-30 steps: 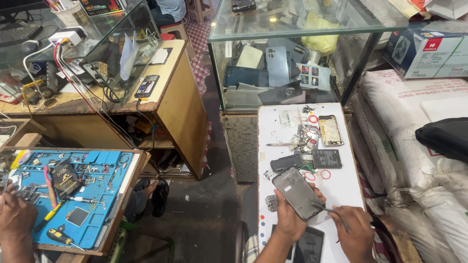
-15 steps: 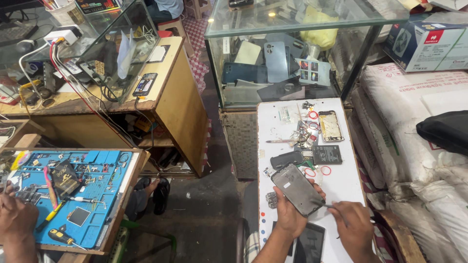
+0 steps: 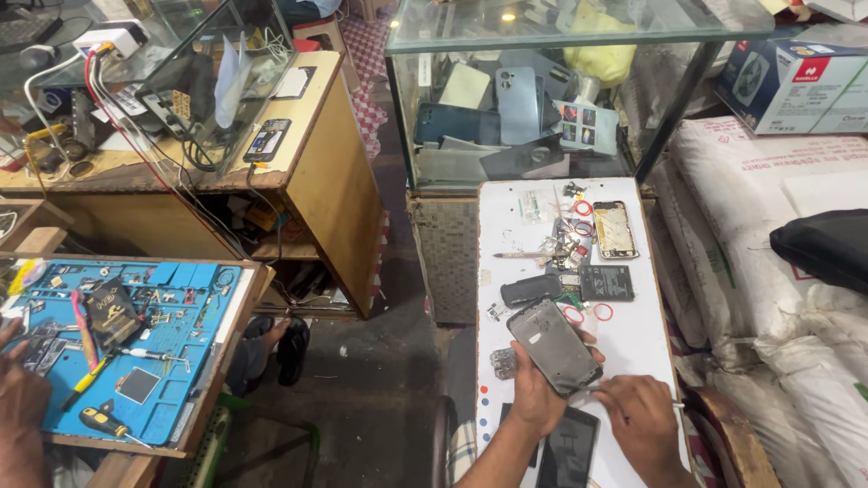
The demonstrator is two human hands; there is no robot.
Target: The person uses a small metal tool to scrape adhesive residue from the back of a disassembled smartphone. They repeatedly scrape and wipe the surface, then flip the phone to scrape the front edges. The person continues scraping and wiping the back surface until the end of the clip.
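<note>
A dark, stained concrete floor (image 3: 380, 380) runs up the middle. On the left stands a wooden desk (image 3: 334, 172) with an open shelf below and a glass case (image 3: 194, 81) on top, cables trailing from a white power strip (image 3: 113, 38). Nearer, a blue work mat (image 3: 172, 361) covers a second wooden bench. At the far end a glass display cabinet (image 3: 542, 99) holds phone backs. A narrow white table (image 3: 633, 334) reaches out from it. White sacks (image 3: 759, 235) are piled on the right, with a cardboard box (image 3: 796, 77) above them. Light is even.
</note>
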